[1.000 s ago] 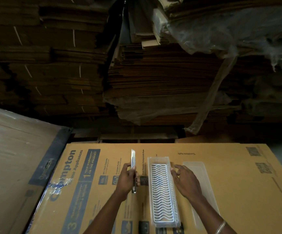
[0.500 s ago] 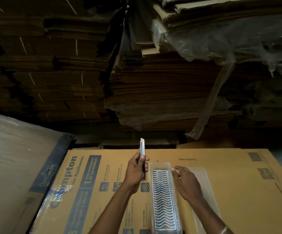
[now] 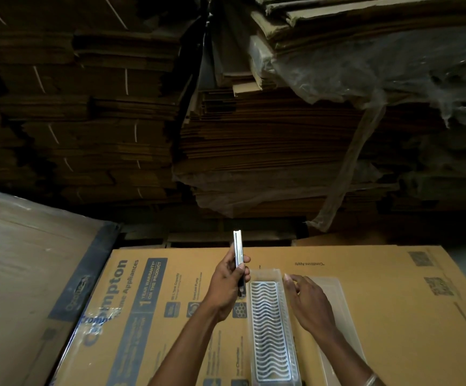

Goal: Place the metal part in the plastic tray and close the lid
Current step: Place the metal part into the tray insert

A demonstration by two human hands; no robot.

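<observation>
My left hand (image 3: 227,285) has its grip closed around a metal part (image 3: 238,247), held edge-on and upright just left of the plastic tray (image 3: 270,327), probably for sighting before insertion. A wavy metal piece already fills the tray. Right hand (image 3: 309,305), fingers loose and empty, steadies the tray's right wall; the lid (image 3: 337,302) lies open beside it on the carton (image 3: 379,316).

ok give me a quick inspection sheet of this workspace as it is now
surface: flat printed carton used as a bench
job's things: metal part held upright; tray open, with a wavy metal piece in it; lid lying flat, right of the tray
clutter: nothing seen
hands: left hand shut on the metal part; right hand open at the tray's right edge
cables: nothing seen
surroundings: stacked cardboard, plastic sheet
</observation>
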